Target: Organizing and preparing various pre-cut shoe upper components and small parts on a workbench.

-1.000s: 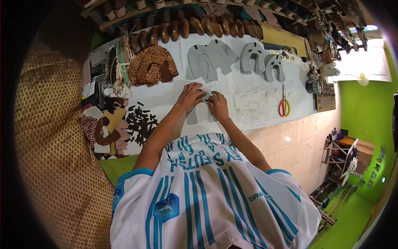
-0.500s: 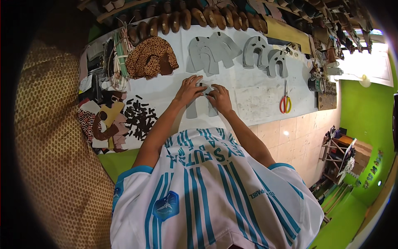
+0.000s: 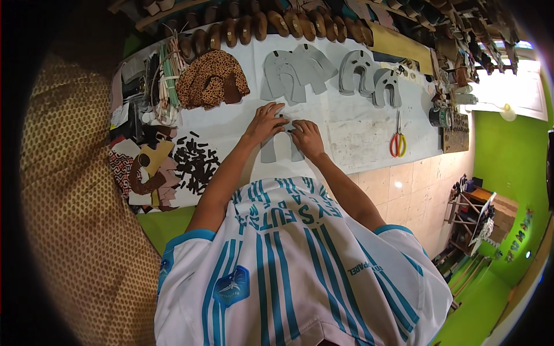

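Note:
A grey arch-shaped shoe-upper piece (image 3: 269,151) lies on the white-covered table in front of me, its two legs pointing toward my body. My left hand (image 3: 266,123) is closed on its upper left part, fingers bent and pressed together. Across from it, my right hand (image 3: 307,137) grips the upper right part with curled fingers. Small dark bits show at the fingertips; my fingers partly hide them and the top of the arch. To the left of my left forearm lies a heap of short black strips (image 3: 195,164).
Grey arch-shaped pieces (image 3: 283,75) and two more stacks (image 3: 356,72) lie farther back. A leopard-print bundle (image 3: 205,81) sits at the far left, scraps (image 3: 153,158) below it. Scissors (image 3: 398,144) with red and yellow handles lie right. Wooden shoe lasts (image 3: 259,26) line the back edge.
Both hands stay at the top of the grey piece with almost no movement. The whole view has shifted very slightly.

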`<state>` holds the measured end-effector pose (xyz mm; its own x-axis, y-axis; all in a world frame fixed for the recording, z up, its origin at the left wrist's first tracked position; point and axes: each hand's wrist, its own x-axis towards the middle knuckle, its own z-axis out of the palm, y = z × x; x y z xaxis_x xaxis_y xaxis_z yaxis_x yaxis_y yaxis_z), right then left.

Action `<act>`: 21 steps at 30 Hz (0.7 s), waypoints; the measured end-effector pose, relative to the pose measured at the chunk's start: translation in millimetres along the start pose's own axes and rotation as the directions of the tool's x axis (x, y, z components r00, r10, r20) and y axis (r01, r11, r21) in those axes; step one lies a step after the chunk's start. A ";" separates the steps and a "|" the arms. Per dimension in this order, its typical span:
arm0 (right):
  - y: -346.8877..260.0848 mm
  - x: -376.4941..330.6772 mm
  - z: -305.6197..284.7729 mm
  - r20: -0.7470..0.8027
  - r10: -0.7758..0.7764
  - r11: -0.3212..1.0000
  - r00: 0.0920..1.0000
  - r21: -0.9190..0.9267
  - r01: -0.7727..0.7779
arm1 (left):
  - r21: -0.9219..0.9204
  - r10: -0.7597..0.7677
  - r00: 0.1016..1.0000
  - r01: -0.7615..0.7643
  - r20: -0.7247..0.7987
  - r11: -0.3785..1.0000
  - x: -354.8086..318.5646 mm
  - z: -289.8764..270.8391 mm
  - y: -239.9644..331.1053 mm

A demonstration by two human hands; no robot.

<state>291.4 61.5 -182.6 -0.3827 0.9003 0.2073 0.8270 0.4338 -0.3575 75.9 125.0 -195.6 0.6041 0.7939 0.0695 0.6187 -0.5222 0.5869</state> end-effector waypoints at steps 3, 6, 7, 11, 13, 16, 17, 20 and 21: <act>-0.3 0.5 2.2 0.000 0.000 1.000 1.000 -0.010 0.000 | 0.011 0.015 1.000 -0.015 -0.010 1.000 -0.3 0.1 1.5; -0.6 2.1 4.1 -0.008 0.032 0.999 0.999 0.006 -0.032 | 0.025 0.040 0.999 -0.040 -0.011 0.999 0.3 -1.8 2.7; -0.8 2.6 4.9 -0.009 0.044 0.999 0.999 0.002 -0.044 | 0.035 0.060 0.998 -0.059 -0.004 0.998 0.7 -2.5 2.9; -2.8 3.6 6.2 -0.019 0.090 0.996 0.996 0.002 -0.090 | 0.045 0.070 0.997 -0.071 0.028 0.996 3.2 -4.7 1.8; -3.4 3.6 6.0 -0.033 0.131 0.991 0.991 0.024 -0.131 | 0.044 0.066 0.997 -0.068 0.041 0.997 4.0 -5.0 2.0; -5.6 4.8 4.4 -0.058 0.147 0.988 0.987 0.062 -0.144 | -0.027 0.045 0.999 -0.045 0.012 0.999 5.1 -4.5 1.9; -6.3 5.2 3.8 -0.071 0.155 0.985 0.985 0.082 -0.149 | -0.028 0.045 0.999 -0.045 0.011 0.999 4.9 -4.4 1.8; -4.0 3.2 2.4 -0.040 0.122 0.991 0.992 0.055 -0.119 | -0.064 0.020 1.000 -0.021 -0.014 0.998 4.2 -2.9 2.3; -3.1 2.3 2.6 -0.025 0.105 0.994 0.994 0.042 -0.104 | -0.065 0.019 1.000 -0.020 -0.015 0.998 4.2 -2.4 2.2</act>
<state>287.0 62.4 -183.4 -0.2834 0.9398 0.1912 0.8444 0.3390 -0.4148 78.6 127.9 -192.0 0.6083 0.7882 0.0931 0.5721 -0.5168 0.6369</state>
